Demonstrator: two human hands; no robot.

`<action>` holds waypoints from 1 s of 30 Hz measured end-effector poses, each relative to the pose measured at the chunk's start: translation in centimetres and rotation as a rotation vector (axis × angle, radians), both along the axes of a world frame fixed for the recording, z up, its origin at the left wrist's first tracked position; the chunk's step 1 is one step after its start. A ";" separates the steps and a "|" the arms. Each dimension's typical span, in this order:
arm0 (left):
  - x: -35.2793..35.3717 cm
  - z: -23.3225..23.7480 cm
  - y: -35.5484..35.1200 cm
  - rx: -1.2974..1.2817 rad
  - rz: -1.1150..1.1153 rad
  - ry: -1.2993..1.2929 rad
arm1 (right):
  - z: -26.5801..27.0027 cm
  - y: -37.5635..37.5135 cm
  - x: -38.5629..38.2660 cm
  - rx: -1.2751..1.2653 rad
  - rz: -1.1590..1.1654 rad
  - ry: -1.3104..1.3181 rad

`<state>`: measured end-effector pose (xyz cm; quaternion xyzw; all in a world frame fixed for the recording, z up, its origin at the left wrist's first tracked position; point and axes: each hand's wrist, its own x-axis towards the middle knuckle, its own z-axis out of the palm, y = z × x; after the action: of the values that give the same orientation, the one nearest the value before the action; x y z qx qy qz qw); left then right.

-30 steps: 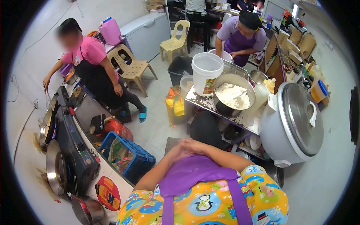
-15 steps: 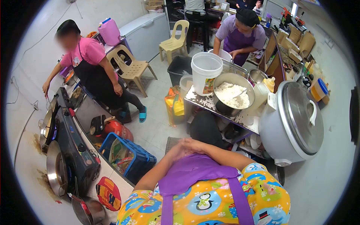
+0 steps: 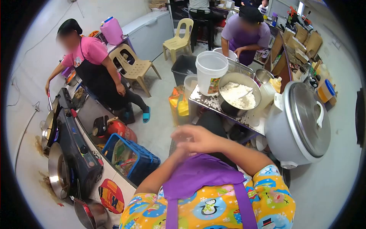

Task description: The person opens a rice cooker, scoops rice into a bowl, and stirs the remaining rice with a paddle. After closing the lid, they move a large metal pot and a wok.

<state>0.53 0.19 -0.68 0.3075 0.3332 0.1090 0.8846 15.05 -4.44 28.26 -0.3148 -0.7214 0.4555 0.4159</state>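
My right hand point(image 3: 198, 138) is raised in front of my purple apron point(image 3: 204, 173), its fingers loosely spread and slightly blurred, with nothing held. Just below it is my left hand point(image 3: 181, 151), near my lap and largely covered by the right one; its fingers cannot be made out. Beyond my hands, a low table point(image 3: 207, 103) scattered with rice grains carries a large pot point(image 3: 228, 107) of white rice point(image 3: 238, 95). A tall white bucket point(image 3: 211, 70) stands beside the pot.
A big rice cooker point(image 3: 280, 126) is at the right. Along the left wall are a gas stove point(image 3: 78, 141) and a wok point(image 3: 57, 168). A blue crate point(image 3: 146, 162) sits on the floor. One person point(image 3: 99, 76) works at the stove; another point(image 3: 248, 38) bends behind the table.
My right hand has lifted off my left and moved up and forward; before, both were clasped on my lap. The stove worker's hand has shifted slightly.
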 end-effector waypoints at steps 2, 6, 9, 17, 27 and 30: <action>0.3 0.0 -0.4 0.047 0.007 0.073 | 9.0 -3.2 1.0 0.013 0.129 0.015; 0.3 0.5 -1.0 0.105 0.010 0.158 | 14.7 -6.2 0.9 0.541 0.438 0.421; -0.1 0.5 -1.0 0.085 0.016 0.118 | 13.9 -6.1 -1.6 0.711 0.365 0.634; 0.0 2.9 -1.3 0.084 0.019 0.163 | 14.5 -8.8 -3.2 0.248 0.620 0.860; 0.0 1.1 -1.3 0.054 0.087 0.100 | 15.6 -11.7 -4.9 0.226 0.577 0.765; -0.2 -0.4 -0.9 -0.016 0.035 0.099 | 18.5 -13.1 -3.6 0.149 0.300 0.592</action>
<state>0.38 -0.72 -1.12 0.2995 0.3828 0.1063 0.8674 11.43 -17.56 46.73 -0.0281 -0.6389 0.5291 0.5577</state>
